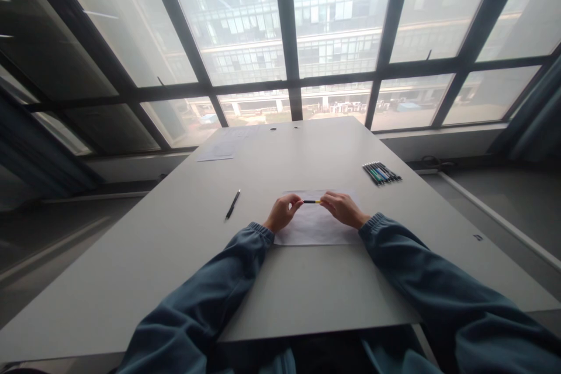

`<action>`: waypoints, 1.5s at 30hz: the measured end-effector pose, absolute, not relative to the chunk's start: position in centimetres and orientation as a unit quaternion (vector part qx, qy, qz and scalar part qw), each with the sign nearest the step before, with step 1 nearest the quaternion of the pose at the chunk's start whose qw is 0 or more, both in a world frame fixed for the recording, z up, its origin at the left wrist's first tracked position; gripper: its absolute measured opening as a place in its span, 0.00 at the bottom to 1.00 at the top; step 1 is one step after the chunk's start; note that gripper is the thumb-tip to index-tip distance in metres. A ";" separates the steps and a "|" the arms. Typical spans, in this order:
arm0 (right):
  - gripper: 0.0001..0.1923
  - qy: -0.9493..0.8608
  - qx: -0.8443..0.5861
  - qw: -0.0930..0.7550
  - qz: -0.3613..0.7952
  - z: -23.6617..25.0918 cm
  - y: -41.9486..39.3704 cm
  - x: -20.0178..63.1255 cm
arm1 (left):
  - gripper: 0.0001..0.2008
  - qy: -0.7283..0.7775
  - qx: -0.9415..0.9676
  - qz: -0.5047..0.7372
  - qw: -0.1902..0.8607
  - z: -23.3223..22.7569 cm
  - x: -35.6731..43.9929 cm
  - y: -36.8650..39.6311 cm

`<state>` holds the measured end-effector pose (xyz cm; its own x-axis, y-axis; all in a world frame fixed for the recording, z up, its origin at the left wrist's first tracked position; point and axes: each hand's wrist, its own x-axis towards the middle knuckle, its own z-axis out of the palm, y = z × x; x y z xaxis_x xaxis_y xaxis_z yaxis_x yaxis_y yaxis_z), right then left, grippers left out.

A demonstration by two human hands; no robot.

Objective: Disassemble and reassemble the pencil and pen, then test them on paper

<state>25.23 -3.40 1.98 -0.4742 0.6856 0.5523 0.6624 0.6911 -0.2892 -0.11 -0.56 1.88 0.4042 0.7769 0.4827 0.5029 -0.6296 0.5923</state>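
Observation:
Between my two hands is a slim pen [311, 202], dark along most of its visible length and yellow towards the right. My left hand [283, 213] pinches its left end, and my right hand [340, 208] pinches the right end. The fingers cover both tips of the pen. Below it, a white sheet of paper [315, 231] lies flat on the table, with both hands over its sides. A black pen [232, 205] lies alone to the left of my left hand.
The white table [175, 257] reaches to the windows. A row of several pens [381, 173], dark, green and blue, lies at the right. More paper [217, 151] rests at the far left. A small dark mark [477, 238] shows near the right edge.

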 end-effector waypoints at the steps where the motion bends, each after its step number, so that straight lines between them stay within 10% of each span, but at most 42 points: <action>1: 0.10 -0.858 -0.393 0.330 0.018 2.0 -3.4 25.2 | 0.12 0.389 0.817 0.386 0.180 1.8 -0.1 -0.5; 9: 0.09 -0.855 -0.401 0.328 0.014 2.0 -3.4 25.2 | 0.05 0.369 0.815 0.402 0.195 1.4 0.0 -0.4; 25: 0.09 -0.864 -0.392 0.316 0.001 2.0 -3.4 25.1 | 0.30 0.393 0.828 0.344 0.204 1.5 -0.3 -0.2; 45: 0.11 -0.863 -0.398 0.313 0.003 1.9 -3.4 25.2 | 0.18 0.340 0.840 0.367 0.211 1.8 -0.3 -0.3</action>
